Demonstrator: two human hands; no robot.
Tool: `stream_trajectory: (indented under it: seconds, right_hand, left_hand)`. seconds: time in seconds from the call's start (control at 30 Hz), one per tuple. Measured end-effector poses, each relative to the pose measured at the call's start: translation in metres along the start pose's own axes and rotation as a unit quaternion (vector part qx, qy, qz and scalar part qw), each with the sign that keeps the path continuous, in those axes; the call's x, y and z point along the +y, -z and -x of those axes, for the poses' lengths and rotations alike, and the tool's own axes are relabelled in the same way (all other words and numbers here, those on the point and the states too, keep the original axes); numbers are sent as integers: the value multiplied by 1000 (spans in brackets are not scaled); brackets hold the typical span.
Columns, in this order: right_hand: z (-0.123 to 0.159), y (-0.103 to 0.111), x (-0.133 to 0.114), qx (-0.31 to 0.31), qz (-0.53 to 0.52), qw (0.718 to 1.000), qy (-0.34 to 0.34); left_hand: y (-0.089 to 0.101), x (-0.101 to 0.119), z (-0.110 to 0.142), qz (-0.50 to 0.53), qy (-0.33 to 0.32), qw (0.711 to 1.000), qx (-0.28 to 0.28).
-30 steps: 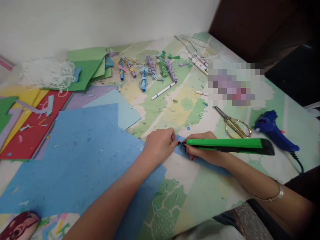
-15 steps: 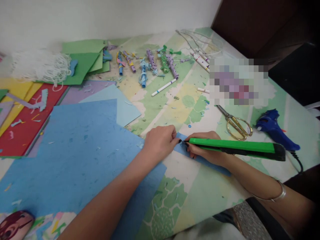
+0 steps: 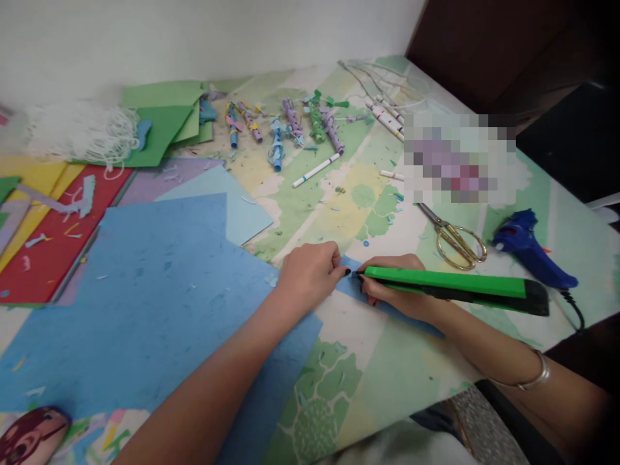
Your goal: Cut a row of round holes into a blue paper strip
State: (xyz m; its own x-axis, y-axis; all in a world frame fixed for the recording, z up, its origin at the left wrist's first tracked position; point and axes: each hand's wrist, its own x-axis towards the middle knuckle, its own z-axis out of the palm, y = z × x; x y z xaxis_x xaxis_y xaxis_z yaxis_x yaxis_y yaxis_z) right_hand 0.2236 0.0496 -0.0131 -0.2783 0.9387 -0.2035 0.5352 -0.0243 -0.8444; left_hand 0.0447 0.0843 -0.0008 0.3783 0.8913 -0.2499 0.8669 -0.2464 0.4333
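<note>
Green-and-black plastic utility knife (image 3: pixel 450 285) is being grasped in the right hand (image 3: pixel 394 284), narrow end at a blue paper strip (image 3: pixel 349 288) | strip being partly covered by both hands on the green-and-white patterned tablecloth (image 3: pixel 387 374) | left hand (image 3: pixel 312 274) being held curled, thumb at the strip, any grip being hidden from view

Scissors (image 3: pixel 449 235) lie on the table (image 3: pixel 387 368), left of the glue gun (image 3: pixel 535 250) and behind the cutter (image 3: pixel 453 283).

Right hand (image 3: pixel 402 299) grips green cutter (image 3: pixel 450 283) over blue strip (image 3: pixel 352 293).
</note>
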Motion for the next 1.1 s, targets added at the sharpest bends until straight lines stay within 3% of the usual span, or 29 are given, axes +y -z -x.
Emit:
stream_trajectory:
  seconds: [0.5,0.7,0.87,1.1]
  right_hand:
    - [-1,-1,-8,7,20,1000,-17]
    - [-6,11,-7,-49,77,995,39]
    - [-13,17,1,-110,14,993,26]
    - [-8,10,0,-45,81,995,35]
  left_hand:
    - [-2,2,2,8,7,1000,14]
    - [-7,6,15,24,38,998,32]
    - [-5,6,15,40,48,998,23]
    - [-1,1,0,69,26,997,-12]
